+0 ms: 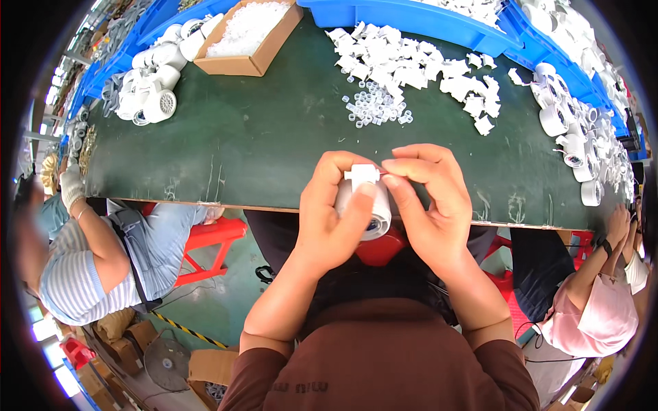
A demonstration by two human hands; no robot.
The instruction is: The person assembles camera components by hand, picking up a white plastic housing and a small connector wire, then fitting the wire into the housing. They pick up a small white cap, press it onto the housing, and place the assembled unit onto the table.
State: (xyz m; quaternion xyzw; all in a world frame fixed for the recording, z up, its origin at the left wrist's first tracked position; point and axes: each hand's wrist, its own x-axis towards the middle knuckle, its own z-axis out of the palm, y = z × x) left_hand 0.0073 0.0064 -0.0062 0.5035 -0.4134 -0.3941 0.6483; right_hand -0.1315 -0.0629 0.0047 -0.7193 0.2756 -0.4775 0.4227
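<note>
My left hand (321, 222) is wrapped round a white cylindrical housing (382, 203), held at the table's near edge. A small white plastic bracket (363, 172) sits on the upper side of the housing, with my left thumb reaching up to it. A dark round lens-like face shows at the housing's lower end. Right beside the bracket, my right hand (436, 216) pinches with thumb and index finger; a thin reddish line shows at the fingertips, too small to name.
Beyond my hands on the green table (260, 144) lie clear plastic rings (375, 104) and a pile of white brackets (391, 56). White housings (152, 96) stand at left, more housings (576, 137) at right. A cardboard box (236, 65) and blue bins (411, 15) line the back. People sit both sides.
</note>
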